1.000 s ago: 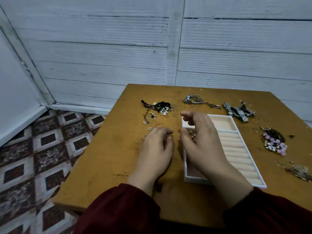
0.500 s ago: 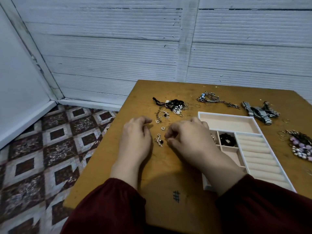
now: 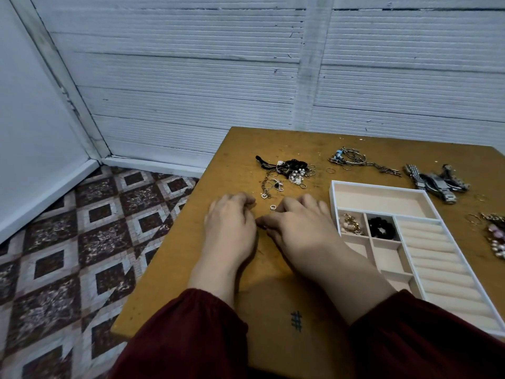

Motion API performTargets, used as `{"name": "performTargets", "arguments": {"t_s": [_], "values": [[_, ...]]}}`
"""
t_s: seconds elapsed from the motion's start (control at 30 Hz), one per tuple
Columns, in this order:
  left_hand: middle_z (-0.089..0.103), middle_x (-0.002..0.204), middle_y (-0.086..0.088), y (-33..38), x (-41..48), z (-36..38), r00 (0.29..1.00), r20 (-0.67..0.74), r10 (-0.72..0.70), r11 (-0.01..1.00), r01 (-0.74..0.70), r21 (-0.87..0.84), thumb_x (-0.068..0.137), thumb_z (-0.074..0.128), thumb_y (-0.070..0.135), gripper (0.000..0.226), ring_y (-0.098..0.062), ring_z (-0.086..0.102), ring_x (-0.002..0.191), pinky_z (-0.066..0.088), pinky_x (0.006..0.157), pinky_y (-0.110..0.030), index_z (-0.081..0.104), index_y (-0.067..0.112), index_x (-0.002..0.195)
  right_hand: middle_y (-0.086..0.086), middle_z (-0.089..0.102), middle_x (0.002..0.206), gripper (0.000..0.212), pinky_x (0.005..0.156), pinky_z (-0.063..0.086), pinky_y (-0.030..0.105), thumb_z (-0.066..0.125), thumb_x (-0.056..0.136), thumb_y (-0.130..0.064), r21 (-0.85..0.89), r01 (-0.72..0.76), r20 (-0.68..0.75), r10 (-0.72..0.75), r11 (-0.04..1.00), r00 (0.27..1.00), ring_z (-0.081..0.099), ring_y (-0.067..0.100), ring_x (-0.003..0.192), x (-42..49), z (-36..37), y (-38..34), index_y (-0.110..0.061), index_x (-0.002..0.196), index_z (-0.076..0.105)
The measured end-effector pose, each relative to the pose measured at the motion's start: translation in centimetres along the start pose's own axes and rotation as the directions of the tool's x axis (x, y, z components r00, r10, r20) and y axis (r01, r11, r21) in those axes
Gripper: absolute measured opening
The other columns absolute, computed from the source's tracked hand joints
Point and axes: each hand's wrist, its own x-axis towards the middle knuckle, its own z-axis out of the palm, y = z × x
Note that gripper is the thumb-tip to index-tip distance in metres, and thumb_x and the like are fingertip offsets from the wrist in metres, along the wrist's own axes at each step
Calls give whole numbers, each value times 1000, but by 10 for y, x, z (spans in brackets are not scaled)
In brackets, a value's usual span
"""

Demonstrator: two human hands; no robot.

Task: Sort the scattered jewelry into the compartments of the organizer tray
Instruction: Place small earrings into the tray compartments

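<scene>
The white organizer tray (image 3: 332,198) with pink lining lies at the right. One small compartment holds gold and pearl pieces (image 3: 351,225), and the one beside it holds a black beaded piece (image 3: 381,228). The ring rolls (image 3: 437,259) are bare. My left hand (image 3: 232,228) rests on the table with curled fingertips and nothing visible in it. My right hand (image 3: 300,231) lies just left of the tray, its thumb tip close to my left hand; what is under its curled fingers is hidden. A small heart ring (image 3: 272,207) and a heart charm (image 3: 264,196) lie just beyond my fingers.
Loose jewelry lies along the far side of the wooden table (image 3: 191,255): a black-and-pearl tangle (image 3: 289,169), chain bracelets (image 3: 348,159), metal watches (image 3: 434,183) and pink beads (image 3: 496,236) at the right edge. The table's left edge drops to a tiled floor (image 3: 68,255).
My right hand has left the tray and come down on the table beside my left hand. The small silver piece that lay between the hands is now covered.
</scene>
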Motion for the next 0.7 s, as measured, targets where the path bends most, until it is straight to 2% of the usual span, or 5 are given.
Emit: {"name": "performTargets", "arguments": {"t_s": [0.2,0.33,0.57,0.7], "values": [[60,118,-4,0,0,1,1000,5,-1,1000,1,14,93,46,15,28,-25,48,115,36,101,-37,63,19,115,-7,49,118,23,84,20,35,48,94,-41,26,-12,-52,14,1000,999,32,22,114,0,-4,1,-39,111,62],[60,117,-4,-1,1,2,1000,8,-1,1000,1,15,93,47,16,28,-24,48,115,36,102,-37,63,20,114,-8,52,111,17,83,24,34,49,92,-39,73,-21,-60,26,997,998,36,21,112,-1,-3,3,-37,103,63],[59,120,2,1,0,2,1000,8,-17,1000,17,16,92,49,15,28,-22,45,117,33,100,-35,63,26,114,-11,64,89,8,83,40,34,54,90,-30,339,-64,-136,117,938,984,49,18,98,-7,-3,10,-30,91,62],[61,120,7,5,2,4,997,4,-71,997,71,-38,90,53,16,28,-22,43,121,34,103,-37,63,31,111,-12,65,72,5,74,52,37,62,84,-25,579,-101,-180,247,809,952,61,11,78,-9,-6,16,-26,79,64]]}}
